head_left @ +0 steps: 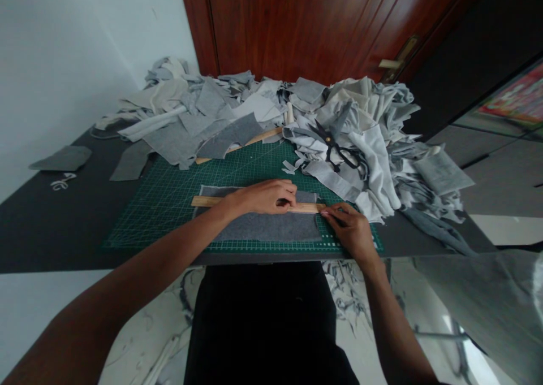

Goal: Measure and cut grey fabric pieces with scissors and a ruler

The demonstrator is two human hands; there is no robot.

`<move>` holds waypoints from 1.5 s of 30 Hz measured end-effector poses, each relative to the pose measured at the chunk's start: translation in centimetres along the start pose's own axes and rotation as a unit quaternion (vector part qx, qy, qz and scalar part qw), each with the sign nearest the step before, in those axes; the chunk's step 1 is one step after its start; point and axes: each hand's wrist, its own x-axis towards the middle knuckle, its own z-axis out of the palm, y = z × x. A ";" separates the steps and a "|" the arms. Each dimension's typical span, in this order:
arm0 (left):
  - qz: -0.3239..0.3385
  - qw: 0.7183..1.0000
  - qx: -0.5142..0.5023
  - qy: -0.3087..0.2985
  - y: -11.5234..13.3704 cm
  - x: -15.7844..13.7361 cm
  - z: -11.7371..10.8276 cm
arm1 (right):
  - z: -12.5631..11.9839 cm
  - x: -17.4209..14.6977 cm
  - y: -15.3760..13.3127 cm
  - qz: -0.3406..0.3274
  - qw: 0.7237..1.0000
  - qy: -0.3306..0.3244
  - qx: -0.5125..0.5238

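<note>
A grey cloth piece [263,228] lies flat on the green cutting mat [169,181], close to the table's front edge. Across it runs a wooden ruler [206,202], roughly level from left to right. My left hand [271,196] is closed over the ruler, its curled fingers pressing it down right of the middle. At the ruler's right end, my right hand [347,226] has thumb and fingers pinched together by the cloth's edge. Whatever small thing may sit between those fingertips is too small to make out.
Heaped grey and white cloth scraps [263,105] line the back and right of the dark table [80,215]. Black scissors [333,142] rest on the right heap. A curved wooden strip [254,141] lies partly under scraps. Behind stands a brown door [288,29].
</note>
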 end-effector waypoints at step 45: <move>-0.035 0.999 -0.037 0.020 -1.3 0.0 0.6 | 0.4 -1.5 -3.8 0.052 0.994 0.086 0.030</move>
